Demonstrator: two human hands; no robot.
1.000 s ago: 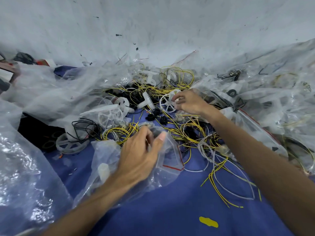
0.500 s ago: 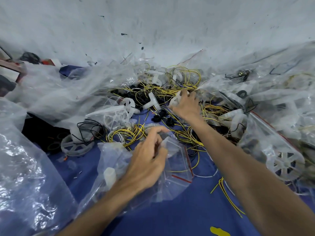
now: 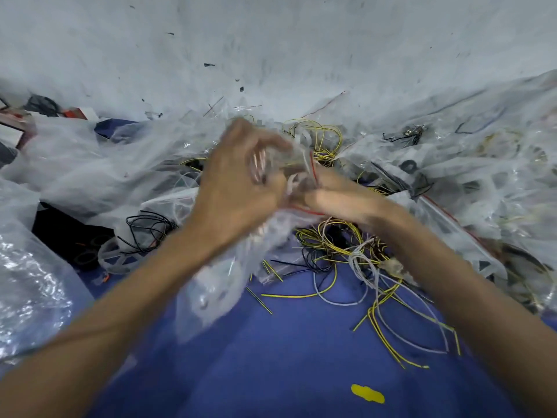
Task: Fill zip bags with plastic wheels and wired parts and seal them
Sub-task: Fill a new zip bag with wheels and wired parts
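1. A clear plastic zip bag (image 3: 217, 285) with a red seal line is held up above the blue tabletop (image 3: 271, 357) at the middle of the view. Its body hangs toward 7 o'clock from the hands, and its contents are hidden by motion blur.
2. The upper part of the bag is gripped by the left hand (image 3: 238, 188), whose fingers are curled over the film.
3. The bag's mouth is met at the red line by the right hand (image 3: 334, 197), just at 3 o'clock of the left hand. Whether its fingers pinch the film or lie inside the mouth cannot be told.
4. A tangle of yellow, white and black wires (image 3: 346, 245) is spread on the tabletop at 5 o'clock of the hands, partly under the right forearm.
5. A coil of thin black wire (image 3: 150, 227) is seen at 8 o'clock of the hands, with a translucent spoked plastic wheel (image 3: 116, 259) just below it.
6. Heaps of crumpled clear plastic bags (image 3: 90, 164) are piled from 9 to 3 o'clock, against a white wall (image 3: 271, 40) at 12 o'clock.
7. A yellow irregular patch (image 3: 367, 393) is stuck on the tabletop at 6 o'clock.
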